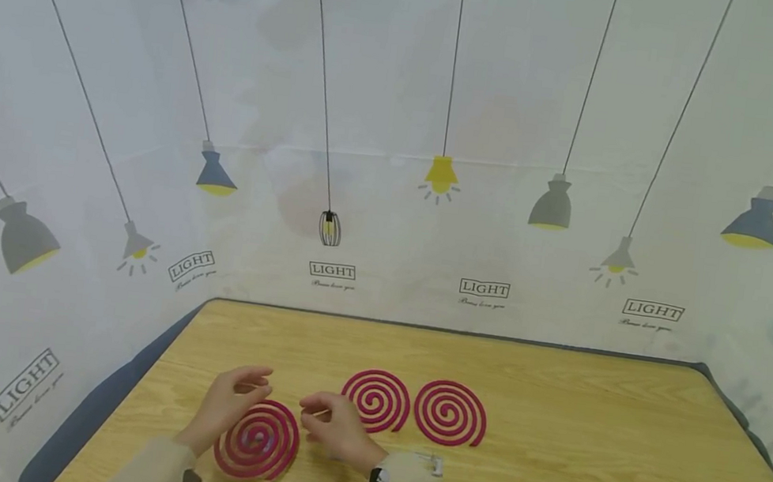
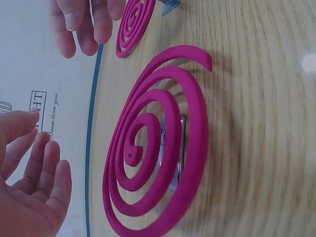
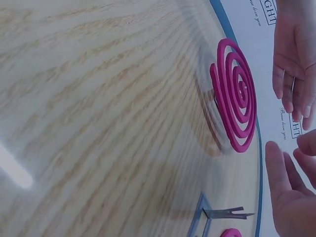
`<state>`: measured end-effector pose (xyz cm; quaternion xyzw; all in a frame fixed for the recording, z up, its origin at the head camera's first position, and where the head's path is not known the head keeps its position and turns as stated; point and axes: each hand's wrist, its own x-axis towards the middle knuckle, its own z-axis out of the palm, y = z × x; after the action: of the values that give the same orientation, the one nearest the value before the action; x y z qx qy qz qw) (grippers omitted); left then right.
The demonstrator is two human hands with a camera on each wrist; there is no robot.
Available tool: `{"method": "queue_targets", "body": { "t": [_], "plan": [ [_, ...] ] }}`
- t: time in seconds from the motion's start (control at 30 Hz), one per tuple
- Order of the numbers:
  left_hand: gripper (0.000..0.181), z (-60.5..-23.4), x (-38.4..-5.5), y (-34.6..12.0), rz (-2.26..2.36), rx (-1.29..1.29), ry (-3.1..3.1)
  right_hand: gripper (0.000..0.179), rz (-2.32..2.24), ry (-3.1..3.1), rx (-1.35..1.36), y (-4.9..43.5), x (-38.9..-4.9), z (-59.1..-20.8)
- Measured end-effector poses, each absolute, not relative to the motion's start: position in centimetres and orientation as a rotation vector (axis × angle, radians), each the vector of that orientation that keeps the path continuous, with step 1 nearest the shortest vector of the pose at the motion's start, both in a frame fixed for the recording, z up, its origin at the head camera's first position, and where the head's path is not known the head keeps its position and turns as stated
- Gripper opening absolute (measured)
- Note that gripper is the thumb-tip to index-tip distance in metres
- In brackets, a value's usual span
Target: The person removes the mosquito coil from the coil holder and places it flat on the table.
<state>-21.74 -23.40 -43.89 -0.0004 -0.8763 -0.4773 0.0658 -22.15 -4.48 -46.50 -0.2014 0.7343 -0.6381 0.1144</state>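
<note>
A magenta mosquito coil (image 1: 295,439) sits slightly raised and level on a small metal stand (image 2: 173,183), seen through its rings in the left wrist view. My left hand (image 1: 229,408) is over the coil's upper left side, thumb and fingers apart and loosely bent. To the right of the coil, my right hand (image 1: 338,431) hovers with relaxed, bent fingers. Neither hand holds anything, and in the wrist views both appear lifted clear of the coil. Another metal stand (image 3: 201,216) with an upright forked prong lies near my right wrist.
Two more magenta coils, one (image 1: 372,403) partly behind my right hand and one (image 1: 448,414) to its right, lie flat on the wooden table (image 1: 586,439). A white curtain (image 1: 381,288) printed with lamps stands behind the table's far edge.
</note>
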Motion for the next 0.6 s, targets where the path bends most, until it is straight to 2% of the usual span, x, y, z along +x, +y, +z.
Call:
{"method": "queue_targets", "body": {
  "t": [0.6],
  "plan": [
    [0.032, -45.5, -21.5, -25.7, -1.428, 0.185, -2.682, 0.027, -1.858, 2.327, -0.521, -6.5, -22.6, -47.8]
  ]
}}
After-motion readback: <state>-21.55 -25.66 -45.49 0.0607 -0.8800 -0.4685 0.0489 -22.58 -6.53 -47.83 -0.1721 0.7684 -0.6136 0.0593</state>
